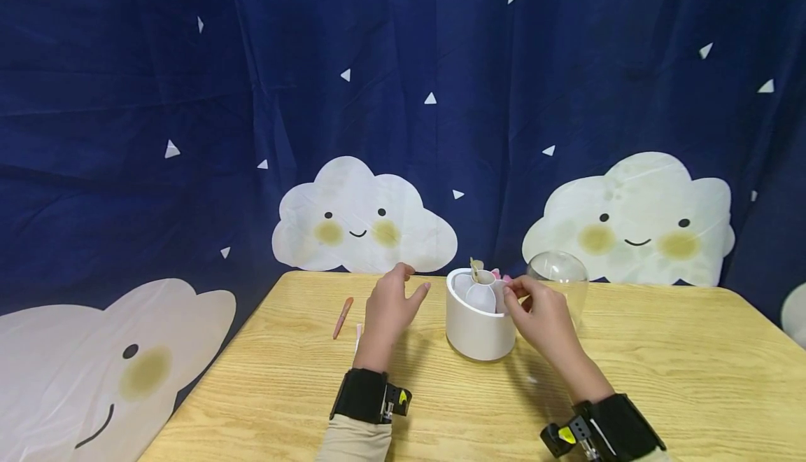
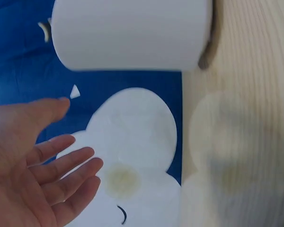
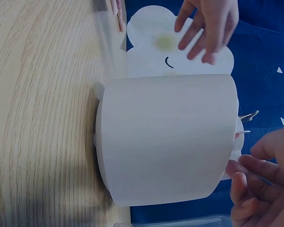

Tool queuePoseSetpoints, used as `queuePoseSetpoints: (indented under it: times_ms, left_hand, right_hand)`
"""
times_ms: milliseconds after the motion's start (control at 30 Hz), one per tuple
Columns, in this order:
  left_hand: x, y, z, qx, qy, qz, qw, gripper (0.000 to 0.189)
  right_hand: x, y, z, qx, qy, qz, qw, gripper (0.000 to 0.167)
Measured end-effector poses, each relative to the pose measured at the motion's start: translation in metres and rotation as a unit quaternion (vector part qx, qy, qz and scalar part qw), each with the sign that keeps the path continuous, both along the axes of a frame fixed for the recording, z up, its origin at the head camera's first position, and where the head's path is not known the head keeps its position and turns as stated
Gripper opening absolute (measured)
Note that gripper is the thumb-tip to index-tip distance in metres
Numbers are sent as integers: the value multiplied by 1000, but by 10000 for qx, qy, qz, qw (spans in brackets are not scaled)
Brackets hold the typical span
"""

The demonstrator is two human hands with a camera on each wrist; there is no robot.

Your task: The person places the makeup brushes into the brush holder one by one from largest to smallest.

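Note:
A white round holder (image 1: 481, 336) with a slanted rim stands upright on the table. Curved white dividers (image 1: 481, 299) surround a central tube inside it, with a gold-coloured piece (image 1: 475, 267) and pink pieces (image 1: 496, 274) showing above the rim. My right hand (image 1: 540, 311) is at the holder's right rim, thumb and forefinger close together; I cannot tell whether they pinch anything. In the right wrist view, the holder's wall (image 3: 168, 142) hides part of those fingertips. To the left of the holder, my left hand (image 1: 392, 308) is raised, fingers spread apart and holding nothing.
A clear dome (image 1: 557, 266) stands behind my right hand. On the wooden table (image 1: 680, 371), an orange-pink pen-like stick (image 1: 343, 318) lies to the left, and a thin pale pink strip (image 1: 359, 333) shows beside my left wrist. A blue cloud-print curtain (image 1: 390, 126) hangs behind the table.

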State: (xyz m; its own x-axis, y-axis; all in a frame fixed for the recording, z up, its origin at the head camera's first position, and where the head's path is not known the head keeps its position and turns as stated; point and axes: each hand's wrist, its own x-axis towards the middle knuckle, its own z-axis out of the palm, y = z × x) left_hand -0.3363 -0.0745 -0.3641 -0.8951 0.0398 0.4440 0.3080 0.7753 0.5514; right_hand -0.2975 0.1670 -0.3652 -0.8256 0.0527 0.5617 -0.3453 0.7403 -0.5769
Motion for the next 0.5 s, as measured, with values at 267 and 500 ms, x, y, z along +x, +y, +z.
queuePoseSetpoints:
  times_ms: [267, 500]
  left_hand:
    - [-6, -28, -10, -122, -495, 729, 9960, 34]
    - [-9, -62, -17, -49, -1318, 1241, 9835, 34]
  right_hand:
    - [1, 0, 0, -7, 26, 73, 10000, 13]
    - [0, -1, 0, 28, 65, 102, 9999, 12]
